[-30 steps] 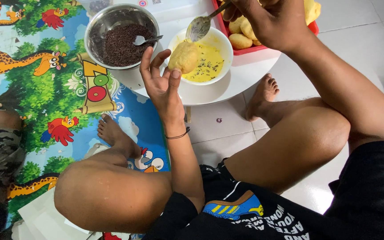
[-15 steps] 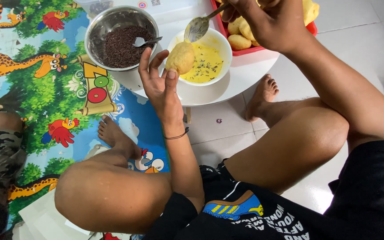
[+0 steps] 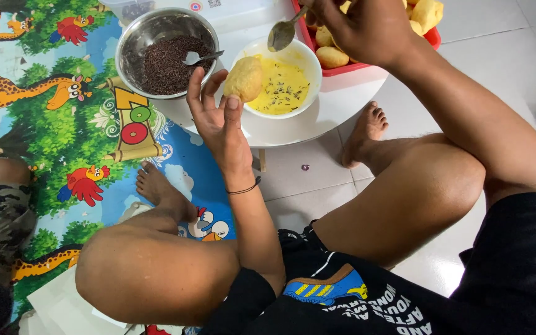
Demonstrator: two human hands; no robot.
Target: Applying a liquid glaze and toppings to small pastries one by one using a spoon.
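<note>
Here, round white surface (image 3: 317,124) carries a steel bowl of dark sprinkles (image 3: 165,53) and a white bowl of yellow batter (image 3: 283,87). Left hand (image 3: 218,118), half open, cradles a dough ball (image 3: 244,79) at that bowl's rim; right hand (image 3: 358,28) grips a spoon (image 3: 280,34) above. Risk: slick ball likely slips off loose fingers.

Dough ball (image 3: 244,79): pale yellow, oval, smooth; upper centre of frame, resting on the left hand's fingertips, thumb against its lower edge, just above the left rim of the white bowl (image 3: 305,102).

Spoon (image 3: 282,34): metal, tilted, bowl end down-left and coated with yellow; top centre of frame, above the white bowl's upper rim, handle pinched in the right hand.
</note>
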